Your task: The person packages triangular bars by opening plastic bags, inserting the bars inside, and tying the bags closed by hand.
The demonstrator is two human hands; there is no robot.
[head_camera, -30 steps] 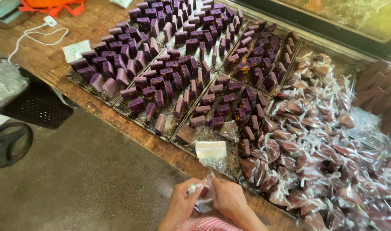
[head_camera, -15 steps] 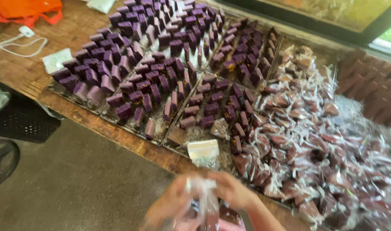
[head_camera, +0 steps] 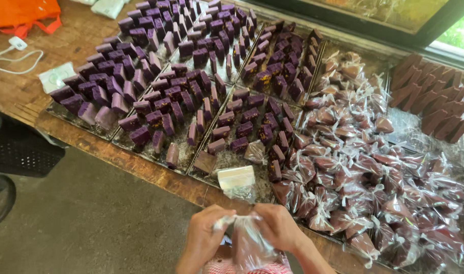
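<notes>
My left hand and my right hand meet at the bottom of the view, both pinching the top of a clear plastic bag with a dark purple-brown block inside it. The bag hangs between the hands, just off the front edge of the wooden table. Directly beyond the hands a stack of empty clear bags lies on a metal tray. To the right is a heap of bagged blocks.
Several metal trays hold rows of unwrapped purple blocks. Brown blocks lie at the far right. A white charger and cable, an orange bag and a black crate are at the left. Grey floor lies below.
The view has tilted and shifted a little. My hands have come together higher in the picture, and the bag with the block is now gripped at its top between them.
</notes>
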